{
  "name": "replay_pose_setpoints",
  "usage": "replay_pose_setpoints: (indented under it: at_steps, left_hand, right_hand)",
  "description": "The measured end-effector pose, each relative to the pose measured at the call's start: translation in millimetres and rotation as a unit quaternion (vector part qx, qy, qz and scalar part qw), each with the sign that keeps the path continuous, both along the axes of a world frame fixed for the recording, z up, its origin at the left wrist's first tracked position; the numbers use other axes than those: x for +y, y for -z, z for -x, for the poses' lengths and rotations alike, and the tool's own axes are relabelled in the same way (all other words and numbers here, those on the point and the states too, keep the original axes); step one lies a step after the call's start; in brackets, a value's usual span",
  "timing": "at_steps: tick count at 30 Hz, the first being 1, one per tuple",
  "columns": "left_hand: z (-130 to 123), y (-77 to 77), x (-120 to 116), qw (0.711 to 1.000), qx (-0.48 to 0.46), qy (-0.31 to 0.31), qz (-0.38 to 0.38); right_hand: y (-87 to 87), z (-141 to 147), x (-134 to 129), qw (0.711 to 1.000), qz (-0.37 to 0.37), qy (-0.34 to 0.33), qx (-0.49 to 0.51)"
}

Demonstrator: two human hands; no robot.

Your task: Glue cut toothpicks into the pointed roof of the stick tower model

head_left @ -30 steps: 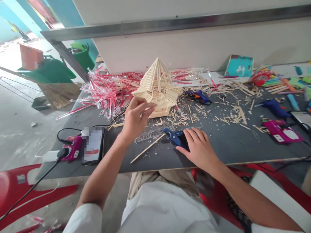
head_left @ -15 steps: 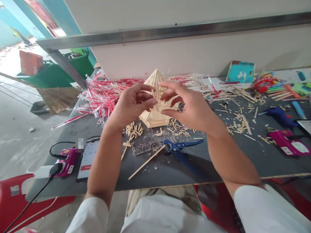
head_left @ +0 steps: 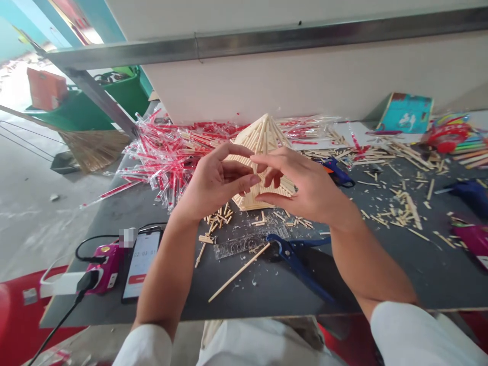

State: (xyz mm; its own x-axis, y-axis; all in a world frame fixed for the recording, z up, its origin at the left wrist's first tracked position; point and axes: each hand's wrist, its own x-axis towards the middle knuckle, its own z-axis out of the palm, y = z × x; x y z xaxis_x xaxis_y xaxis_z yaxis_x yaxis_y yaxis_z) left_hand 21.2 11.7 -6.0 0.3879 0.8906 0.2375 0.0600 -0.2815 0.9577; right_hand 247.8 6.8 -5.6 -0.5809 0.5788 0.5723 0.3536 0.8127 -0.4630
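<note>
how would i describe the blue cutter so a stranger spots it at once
On the dark grey table, find the pointed model of pale sticks. Between it and the near edge, by the right end of the clear plastic ruler, lies the blue cutter. Unlike the blue glue guns, it has two long handles spread in a V.

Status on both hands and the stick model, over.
Both hands raised before stick model, grip unclear. Model upright, partly hidden behind them. Blue cutter and loose stick in front.
</note>
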Motion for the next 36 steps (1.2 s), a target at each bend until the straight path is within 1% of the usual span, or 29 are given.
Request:
replay_pose_setpoints:
  at_steps: [2, 3, 6, 8, 11, 14, 20, 23, 28, 30, 33, 36]
  left_hand:
    - [0.2, 1.0, -0.6, 0.999, 0.004, 0.003, -0.035]
    - [0.5, 1.3, -1.0, 0.998, 0.006, 0.006, -0.056]
    - [1.1, 1.6, -2.2, 0.993, 0.01, 0.019, -0.115]
    - [1.2, 2.0, -3.3, 0.99, 0.015, 0.024, -0.138]
    - [0.1, 2.8, -5.6, 0.987, 0.032, 0.025, -0.157]
    - [-2.9, 3.1, -8.3, 0.984, 0.05, 0.011, -0.173]
    - [-9.2, 2.1, -11.1, 0.972, 0.103, -0.018, -0.209]
    - [-11.8, 1.3, -12.1, 0.966, 0.12, -0.023, -0.229]
    - [-15.3, 1.4, -14.7, 0.954, 0.136, -0.045, -0.264]
    - [-15.5, 1.3, -15.0, 0.95, 0.139, -0.041, -0.277]
    - [-15.5, 1.0, -14.9, 0.951, 0.116, -0.026, -0.285]
    - [-16.8, 0.8, -15.3, 0.951, 0.111, -0.027, -0.288]
  right_hand:
    - [-0.2, -0.5, -0.4, 1.0, -0.006, 0.014, 0.02]
    - [0.0, -0.4, -0.4, 0.999, 0.006, 0.019, 0.042]
    - [2.2, 0.2, 1.4, 0.987, 0.09, 0.01, 0.134]
    - [5.2, 0.3, 3.4, 0.971, 0.154, -0.011, 0.182]
    - [10.1, -0.4, 5.8, 0.947, 0.217, -0.051, 0.23]
    - [12.1, -2.0, 5.8, 0.927, 0.265, -0.071, 0.256]
    - [5.7, -3.6, -1.4, 0.9, 0.354, -0.036, 0.252]
    - [3.2, -0.4, -6.4, 0.891, 0.373, -0.041, 0.256]
    - [2.2, 3.1, -12.7, 0.885, 0.376, -0.047, 0.27]
    - [2.2, 2.0, -13.6, 0.88, 0.39, -0.05, 0.267]
    - [3.8, -0.3, -13.3, 0.869, 0.413, -0.065, 0.266]
    - [7.6, -0.4, -11.4, 0.866, 0.415, -0.064, 0.272]
